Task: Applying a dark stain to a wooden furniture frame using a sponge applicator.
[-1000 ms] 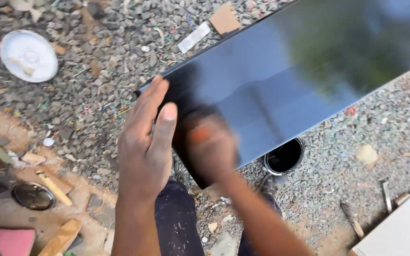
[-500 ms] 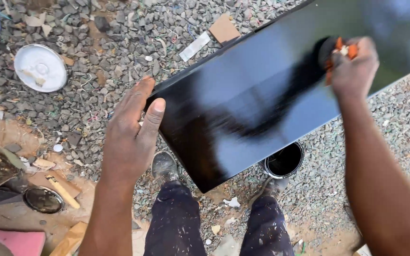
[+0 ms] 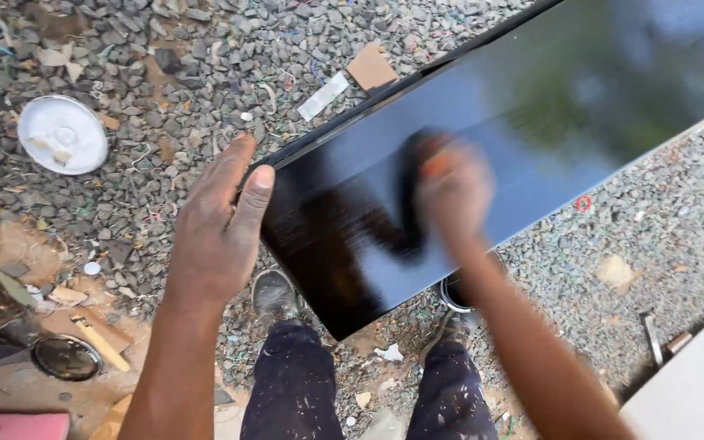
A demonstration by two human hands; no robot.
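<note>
Head | right hand [image 3: 450,191] back mid-panel [image 3: 531,122], blurred, fingers' hold unclear | left hand [image 3: 217,232] flat, open

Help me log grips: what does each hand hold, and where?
Left hand steadies the glossy black board at its near end edge. Right hand, blurred, grips something small and orange; where cannot be told.
</note>
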